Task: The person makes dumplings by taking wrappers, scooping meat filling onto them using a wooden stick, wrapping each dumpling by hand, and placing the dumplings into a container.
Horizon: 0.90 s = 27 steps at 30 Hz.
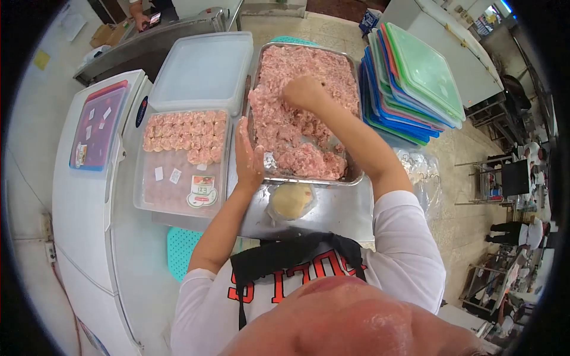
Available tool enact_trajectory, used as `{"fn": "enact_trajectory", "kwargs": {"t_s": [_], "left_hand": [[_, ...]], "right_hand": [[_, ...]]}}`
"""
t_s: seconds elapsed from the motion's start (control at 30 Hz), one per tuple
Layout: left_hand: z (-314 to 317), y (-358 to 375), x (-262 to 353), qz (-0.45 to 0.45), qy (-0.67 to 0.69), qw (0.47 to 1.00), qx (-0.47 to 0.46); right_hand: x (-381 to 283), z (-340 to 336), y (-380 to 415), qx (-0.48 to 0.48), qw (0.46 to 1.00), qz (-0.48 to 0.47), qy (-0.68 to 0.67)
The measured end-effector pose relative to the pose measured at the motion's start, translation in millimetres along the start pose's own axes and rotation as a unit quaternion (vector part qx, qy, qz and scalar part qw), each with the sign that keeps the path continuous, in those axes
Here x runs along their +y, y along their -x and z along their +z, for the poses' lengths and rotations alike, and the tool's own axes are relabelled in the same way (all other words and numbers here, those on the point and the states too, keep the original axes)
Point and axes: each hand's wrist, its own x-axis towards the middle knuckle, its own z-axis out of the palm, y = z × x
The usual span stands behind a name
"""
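Observation:
A large metal tray (360, 118) holds a thick mass of pink minced meat (309, 65). My right hand (304, 93) is in the meat near the middle of the tray, its fingers curled; what they hold is hidden. Along the tray's left edge is my left hand (249, 155), upright with fingers extended and bits of meat on it. Left of it lies a clear plastic container (157, 199) with rows of small meat portions (184, 130) in its far part and labels on its near part. A yellowish ball in clear wrap (291, 200) rests on the metal table below the tray.
Stacked coloured lids (409, 83) stand right of the tray. Behind the portions is another translucent container (205, 65). A white freezer (89, 196) is at the left. A person's hand (141, 22) holds a phone at the top left; other people are far right.

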Motion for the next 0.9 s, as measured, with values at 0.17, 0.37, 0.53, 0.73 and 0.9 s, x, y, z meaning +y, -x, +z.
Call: {"fn": "enact_trajectory", "kwargs": {"t_s": [0.17, 0.37, 0.53, 0.73, 0.9], "left_hand": [[0, -1, 5, -0.002, -0.022, 1.000, -0.014], [2, -2, 3, -0.003, -0.036, 0.999, -0.018], [4, -2, -1, -0.006, -0.059, 0.998, -0.023], [3, -1, 2, -0.009, -0.042, 0.999, -0.021], [2, -1, 1, 0.010, -0.076, 0.997, -0.029]], "right_hand": [[-16, 11, 34, 0.013, 0.999, -0.008, -0.042], [-54, 8, 100, -0.067, 0.994, -0.056, -0.065], [-66, 9, 142, -0.013, 0.988, -0.090, -0.126], [-7, -36, 116, -0.031, 0.998, -0.046, 0.000], [33, -40, 87, 0.052, 0.998, 0.026, 0.019]]}}
